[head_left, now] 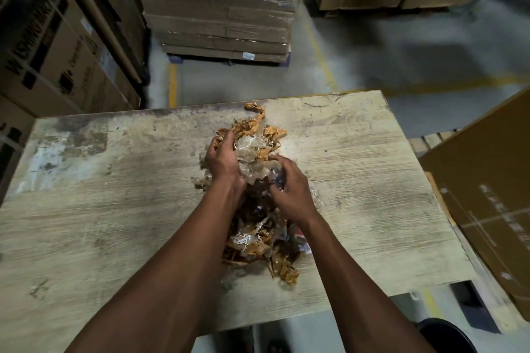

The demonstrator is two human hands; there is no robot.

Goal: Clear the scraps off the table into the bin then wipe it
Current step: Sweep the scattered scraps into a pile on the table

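Note:
A heap of scraps (258,235), crumpled brown tape and clear plastic film, lies along the middle of a worn wooden table (100,198). My left hand (222,159) grips the far part of the heap, its fingers curled into orange tape and clear film. On the near right side of the same bundle, my right hand (289,183) curls its fingers round the plastic. A dark round bin (443,335) shows at the bottom right, below the table's near edge.
Stacked cardboard boxes (48,46) stand to the left. A wrapped pallet of flat cartons (223,6) sits beyond the table. A large carton (487,195) leans at the right. Grey floor with yellow lines (321,57) runs past the far edge.

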